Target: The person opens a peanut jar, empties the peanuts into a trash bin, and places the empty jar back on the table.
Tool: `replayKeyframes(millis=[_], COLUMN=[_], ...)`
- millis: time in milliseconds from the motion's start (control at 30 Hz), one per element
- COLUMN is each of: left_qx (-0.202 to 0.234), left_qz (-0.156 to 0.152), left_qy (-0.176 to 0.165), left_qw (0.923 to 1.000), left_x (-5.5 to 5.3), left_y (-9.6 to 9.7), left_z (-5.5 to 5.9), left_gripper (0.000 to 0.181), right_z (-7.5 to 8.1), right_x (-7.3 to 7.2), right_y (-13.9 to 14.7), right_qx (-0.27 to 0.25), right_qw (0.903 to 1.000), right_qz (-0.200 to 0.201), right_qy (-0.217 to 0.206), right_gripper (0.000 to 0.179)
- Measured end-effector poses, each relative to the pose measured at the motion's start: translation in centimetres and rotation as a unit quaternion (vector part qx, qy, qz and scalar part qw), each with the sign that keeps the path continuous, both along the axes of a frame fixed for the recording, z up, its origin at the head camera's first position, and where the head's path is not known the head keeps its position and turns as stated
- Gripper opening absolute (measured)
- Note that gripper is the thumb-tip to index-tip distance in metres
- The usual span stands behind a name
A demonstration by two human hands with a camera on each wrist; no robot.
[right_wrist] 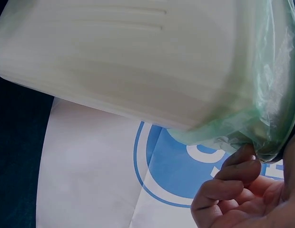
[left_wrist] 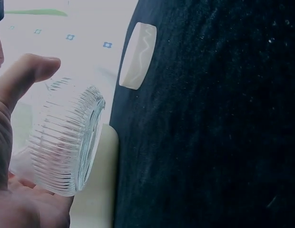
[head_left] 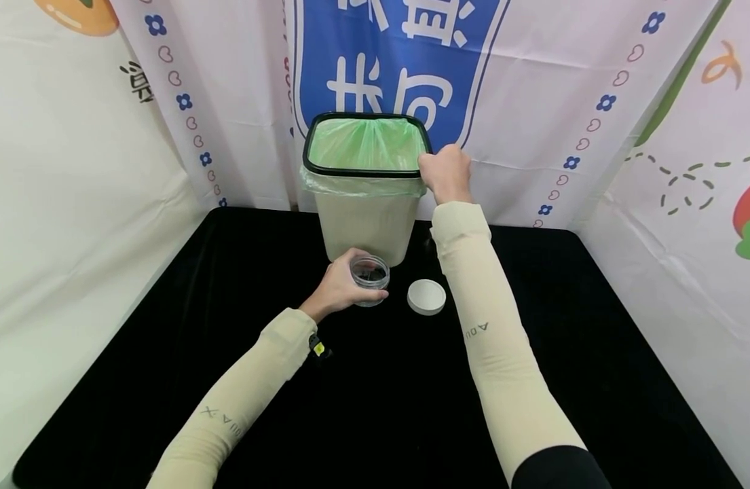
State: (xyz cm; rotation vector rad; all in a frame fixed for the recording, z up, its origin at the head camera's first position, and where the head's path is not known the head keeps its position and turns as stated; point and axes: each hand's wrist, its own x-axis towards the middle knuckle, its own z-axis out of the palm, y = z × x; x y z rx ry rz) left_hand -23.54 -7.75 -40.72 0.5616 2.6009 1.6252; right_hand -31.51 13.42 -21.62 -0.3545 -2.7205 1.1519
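My left hand [head_left: 343, 284] grips a clear, ribbed jar [left_wrist: 62, 142] around its side, with its lidless mouth facing up in the head view. Beside it on the black table lies a round white lid [head_left: 426, 297]. At the back stands a cream trash bin [head_left: 365, 221] lined with a thin green bag [head_left: 368, 142] that is folded over a black rim. My right hand [head_left: 446, 173] pinches the bin's right rim and the bag's edge, its fingers curled in the right wrist view. Dark table cloth shows through the jar.
The black-covered table [head_left: 375, 407] has rounded back corners. Behind the bin hangs a printed curtain [head_left: 521, 88] with a blue panel, and white printed sheets [head_left: 686, 292] enclose the sides. The bin stands close to the back curtain.
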Motion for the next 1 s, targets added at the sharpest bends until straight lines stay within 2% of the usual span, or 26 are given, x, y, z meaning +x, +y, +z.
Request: replayKeyframes(millis=[267, 667, 1000], left_qx=[0.010, 0.009, -0.010], left_qz=[0.001, 0.013, 0.018], left_qy=[-0.025, -0.055, -0.044], left_qw=[0.9996, 0.9984, 0.9988], left_x=[-0.7, -1.1, -1.4], left_y=[0.4, 0.4, 0.2], left_z=[-0.6, -0.9, -1.3], left_gripper=[0.072, 0.076, 0.075], right_z=[0.0, 0.1, 0.1], right_x=[-0.2, 0.0, 0.3], right_y=[0.1, 0.1, 0.0], right_qx=[0.000, 0.000, 0.001], right_qw=[1.0000, 1.0000, 1.0000], right_qz=[0.003, 0.000, 0.002], right_qy=[-0.002, -0.003, 0.004], right_gripper=[0.016, 0.014, 0.012])
